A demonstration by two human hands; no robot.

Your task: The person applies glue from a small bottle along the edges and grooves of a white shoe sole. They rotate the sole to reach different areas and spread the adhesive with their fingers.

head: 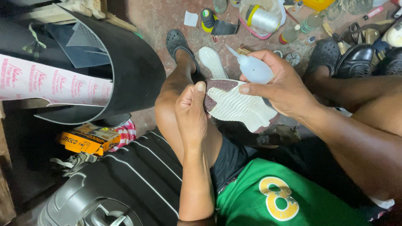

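The left hand [191,109] is closed on the toe end of an upturned shoe [238,104], thumb pressed flat against the maroon edge of its white ridged sole, the shoe resting over the person's bent knee. The right hand [278,86] is wrapped around a small translucent squeeze bottle [253,67], its pointed nozzle aimed up and to the left, away from the sole; its fingers seem also to steady the shoe's far side, though the grip there is partly hidden. Just beyond the left thumb lies a loose white insole [212,62] on the floor. Past the right hand sit black leather shoes [356,60], and above it a spool of pale thread [263,19].
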